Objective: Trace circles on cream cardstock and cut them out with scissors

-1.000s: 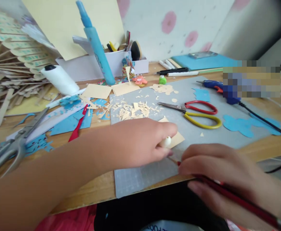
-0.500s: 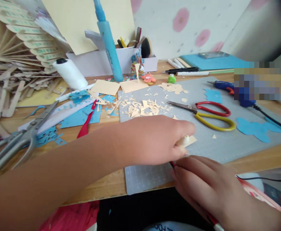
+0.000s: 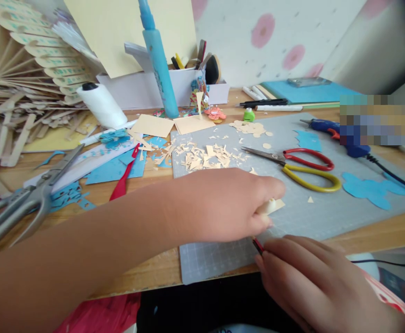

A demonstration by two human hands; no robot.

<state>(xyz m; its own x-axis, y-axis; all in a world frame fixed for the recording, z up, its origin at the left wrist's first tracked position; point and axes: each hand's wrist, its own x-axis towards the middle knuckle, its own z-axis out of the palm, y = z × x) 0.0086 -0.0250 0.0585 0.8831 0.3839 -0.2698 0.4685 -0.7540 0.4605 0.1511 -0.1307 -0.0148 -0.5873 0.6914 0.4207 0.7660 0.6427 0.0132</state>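
Observation:
My left hand (image 3: 233, 203) reaches across from the left, its fingers closed on a small cream-white rounded piece (image 3: 268, 207) whose kind I cannot make out. A scrap of cream paper (image 3: 278, 205) pokes out beside it. My right hand (image 3: 306, 273), lower down, is wrapped round a red and black pencil (image 3: 258, 245); the tip points up and left, just under my left hand. Both hands are over the near edge of the grey cutting mat (image 3: 209, 261). Red and yellow handled scissors (image 3: 289, 164) lie beyond my left hand.
Cream paper scraps (image 3: 205, 157) and cut discs (image 3: 252, 128) lie on the mat. Large metal scissors (image 3: 46, 185) rest at left. A blue glue gun (image 3: 327, 126) and blue paper shapes (image 3: 367, 187) are at right. A tall blue bottle (image 3: 160, 69) stands behind.
My right hand has drawn back a little down and right with the pencil, so more of its tip shows. My left hand stays nearly in place, still gripping the cream-white piece.

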